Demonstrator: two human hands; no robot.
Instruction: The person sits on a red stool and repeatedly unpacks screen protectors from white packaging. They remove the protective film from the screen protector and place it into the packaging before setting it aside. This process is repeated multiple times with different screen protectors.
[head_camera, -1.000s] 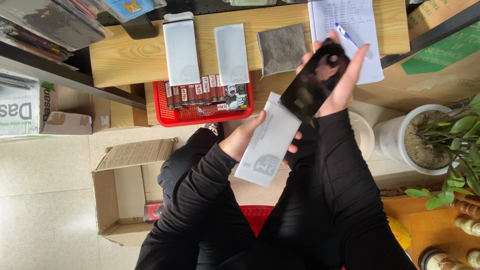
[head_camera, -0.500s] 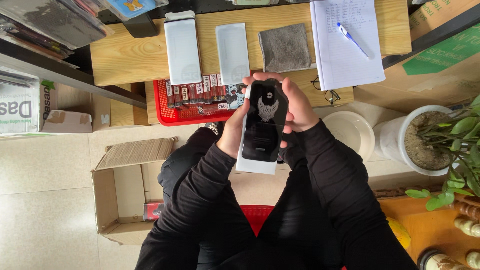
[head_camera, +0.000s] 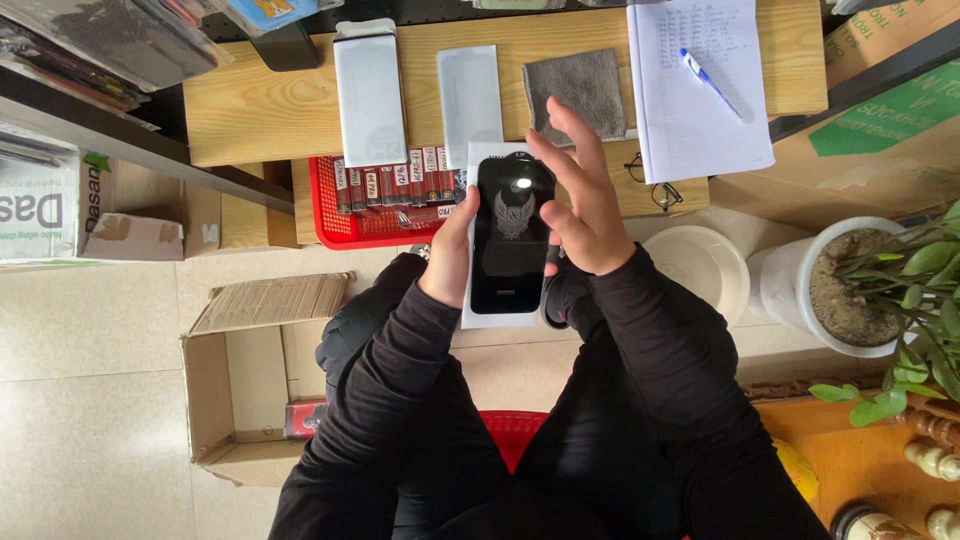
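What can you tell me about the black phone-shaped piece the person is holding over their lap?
The black piece is a flat, glossy rectangle with rounded corners, shaped like a phone front, bearing a pale winged emblem near its upper half and a small bright glare spot above it. It lies face up, long axis pointing away from the person, on a white backing card that shows along its left and bottom edges. The left hand grips its left edge; the right hand rests at its right edge, fingers spread upward.

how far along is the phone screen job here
Done: the black phone lies flat on its white packet. In hand: the left hand holds both while the right hand hovers open over the screen. Left: the grey cloth and two white packets lie untouched on the bench.
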